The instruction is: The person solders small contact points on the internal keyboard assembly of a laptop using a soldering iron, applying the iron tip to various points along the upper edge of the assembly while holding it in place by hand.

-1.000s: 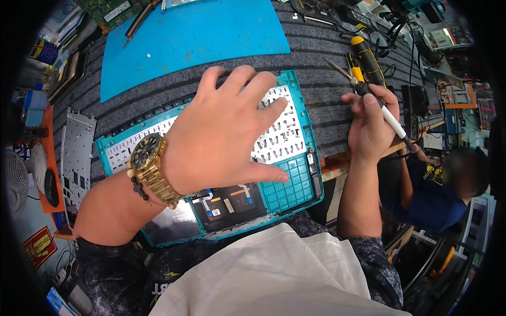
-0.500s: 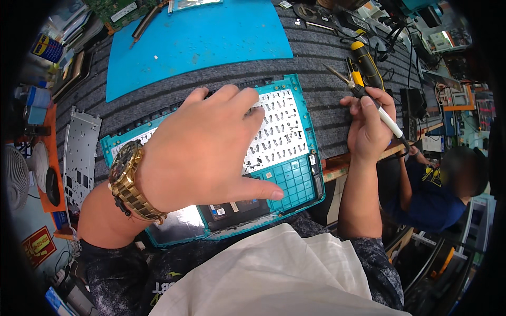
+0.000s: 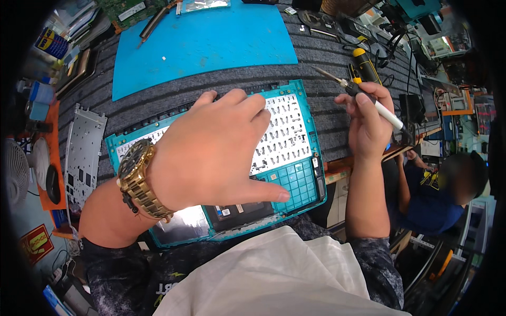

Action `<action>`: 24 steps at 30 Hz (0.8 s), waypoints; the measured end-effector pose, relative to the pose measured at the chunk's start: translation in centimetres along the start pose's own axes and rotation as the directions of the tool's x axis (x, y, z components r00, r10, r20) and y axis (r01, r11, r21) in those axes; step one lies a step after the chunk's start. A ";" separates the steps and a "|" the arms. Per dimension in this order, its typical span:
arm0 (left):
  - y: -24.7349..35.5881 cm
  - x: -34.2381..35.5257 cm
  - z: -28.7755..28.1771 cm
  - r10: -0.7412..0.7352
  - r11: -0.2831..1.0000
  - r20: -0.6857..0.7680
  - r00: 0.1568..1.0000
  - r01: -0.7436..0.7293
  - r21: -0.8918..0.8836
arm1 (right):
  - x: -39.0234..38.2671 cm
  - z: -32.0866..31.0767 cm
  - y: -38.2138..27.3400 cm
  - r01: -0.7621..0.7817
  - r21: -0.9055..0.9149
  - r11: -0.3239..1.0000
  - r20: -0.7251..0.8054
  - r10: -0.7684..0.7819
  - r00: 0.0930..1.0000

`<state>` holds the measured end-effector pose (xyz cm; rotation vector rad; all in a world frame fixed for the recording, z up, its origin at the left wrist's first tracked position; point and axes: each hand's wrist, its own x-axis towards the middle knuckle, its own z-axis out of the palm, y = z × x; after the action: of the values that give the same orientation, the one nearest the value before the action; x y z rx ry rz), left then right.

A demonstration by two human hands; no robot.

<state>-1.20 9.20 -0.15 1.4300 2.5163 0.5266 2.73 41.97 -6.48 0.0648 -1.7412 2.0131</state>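
Note:
A teal laptop top case [image 3: 295,192] lies inside up on the bench at my lap, with a white perforated keyboard backing [image 3: 282,129] set in it. Across its middle rests my left hand [image 3: 213,150], palm down, thumb stretched to the right over the teal ribbed area and fingers reaching toward the far edge. This hand holds nothing that I can see, and what lies under the palm is hidden. Off the case's right side, my right hand [image 3: 371,124] grips a soldering iron [image 3: 387,114] with a white handle. Its bare metal tip points up and left, apart from the case.
A blue mat [image 3: 205,45] covers the far bench. A perforated metal plate [image 3: 84,152] leans at the left. Beyond my right hand are a yellow-black screwdriver [image 3: 365,66] and cables. A circuit board [image 3: 129,13] lies far left. Another person [image 3: 437,195] sits at the right.
The view has shifted slightly, so the bench things sit a little lower and to the right. Both hands keep nearly the same pose, and the soldering iron stays in my right hand.

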 end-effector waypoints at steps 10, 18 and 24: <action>0.2 0.0 0.3 0.008 1.000 -0.053 0.999 -0.007 0.019 | 5.1 4.2 2.8 -0.054 -0.155 0.986 0.166 0.080 0.983; 0.2 0.2 0.2 -0.018 0.999 -0.009 1.000 0.018 0.041 | 4.5 5.0 3.0 -0.044 -0.368 0.929 0.174 0.115 0.978; 0.1 0.3 0.2 -0.017 0.999 -0.003 1.000 0.017 0.044 | 4.4 5.4 2.9 -0.027 -0.416 0.909 0.181 0.112 0.977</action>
<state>-1.17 9.55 -0.24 1.4219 2.5554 0.4739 -3.67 38.07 -6.61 0.0703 -2.2946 1.6885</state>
